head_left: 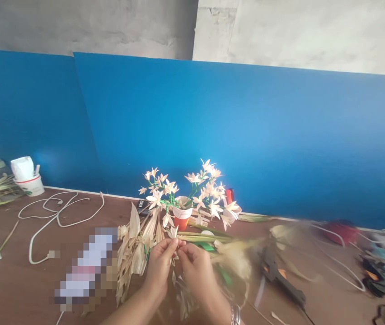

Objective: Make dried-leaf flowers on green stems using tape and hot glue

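Observation:
My left hand (161, 261) and my right hand (197, 266) meet at the middle of the table, fingers pinched together. A small pale husk flower (173, 232) rises from the fingertips of my left hand; its lower end is hidden. What my right fingers pinch beside it is too small to make out. Just behind stands a red and white paper cup (182, 220), with sprays of cream husk flowers (209, 194) on green stems. Dried corn husks (140, 248) lie left of my hands, and green-yellow stalks (199, 238) lie behind them.
A black glue gun (282, 280) lies to the right, near blurred husks (236, 257). White cables (57, 214) curl at the left, beside a white tub (30, 183) and a pixelated area (87, 266). A blue partition (246, 135) stands along the table's back edge.

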The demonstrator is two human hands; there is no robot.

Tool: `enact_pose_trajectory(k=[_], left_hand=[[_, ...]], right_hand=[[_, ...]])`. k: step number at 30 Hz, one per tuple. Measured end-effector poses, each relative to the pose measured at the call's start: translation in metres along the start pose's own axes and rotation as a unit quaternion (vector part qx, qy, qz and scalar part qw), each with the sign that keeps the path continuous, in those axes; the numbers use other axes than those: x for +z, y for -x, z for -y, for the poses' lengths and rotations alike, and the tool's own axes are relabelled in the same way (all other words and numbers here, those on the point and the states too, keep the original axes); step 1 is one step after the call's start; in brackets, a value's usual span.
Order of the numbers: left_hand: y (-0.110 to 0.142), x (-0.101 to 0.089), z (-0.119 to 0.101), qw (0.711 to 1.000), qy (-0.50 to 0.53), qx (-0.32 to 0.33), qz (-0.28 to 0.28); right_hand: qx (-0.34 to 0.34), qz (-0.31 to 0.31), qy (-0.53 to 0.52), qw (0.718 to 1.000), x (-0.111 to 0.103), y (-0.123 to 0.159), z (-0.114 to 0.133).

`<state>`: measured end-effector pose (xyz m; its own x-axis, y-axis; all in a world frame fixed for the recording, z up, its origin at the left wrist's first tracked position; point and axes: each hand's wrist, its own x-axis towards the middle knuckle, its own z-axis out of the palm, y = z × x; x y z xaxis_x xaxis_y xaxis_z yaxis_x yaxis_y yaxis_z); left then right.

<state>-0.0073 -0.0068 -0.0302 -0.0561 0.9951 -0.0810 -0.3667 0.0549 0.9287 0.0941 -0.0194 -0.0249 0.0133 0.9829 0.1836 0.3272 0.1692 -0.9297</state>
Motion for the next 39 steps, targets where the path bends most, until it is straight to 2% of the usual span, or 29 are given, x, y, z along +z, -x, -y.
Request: enact_pose_trajectory(k=[6, 9, 13, 19, 23, 30, 39], left_hand=[[0.001, 0.002, -0.004, 0.999, 0.022, -0.023, -0.005], [0.001, 0.003, -0.007, 0.999, 0.031, -0.025, 0.001], [0.002, 0.005, -0.012, 0.995, 0.085, -0.046, 0.032], [0.000, 0.005, -0.015, 0.980, 0.151, -0.098, 0.079], [-0.003, 0.004, -0.012, 0.977, 0.170, -0.104, 0.077], [-0.004, 0.003, -0.006, 0.978, 0.175, -0.100, 0.056], [-0.002, 0.000, -0.002, 0.973, 0.192, -0.099, 0.082]], right_hand=[[0.010, 0.014, -0.045, 0.999, 0.000, 0.000, 0.001], [0.048, 0.026, -0.112, 0.992, -0.001, -0.002, 0.004], [0.106, 0.039, -0.207, 0.972, 0.000, -0.006, -0.001], [0.133, 0.048, -0.318, 0.937, 0.001, -0.009, -0.016], [0.144, 0.070, -0.364, 0.917, 0.000, -0.009, -0.015], [0.150, 0.079, -0.372, 0.913, 0.001, -0.009, -0.013], [0.167, 0.103, -0.374, 0.907, -0.006, -0.009, -0.006]])
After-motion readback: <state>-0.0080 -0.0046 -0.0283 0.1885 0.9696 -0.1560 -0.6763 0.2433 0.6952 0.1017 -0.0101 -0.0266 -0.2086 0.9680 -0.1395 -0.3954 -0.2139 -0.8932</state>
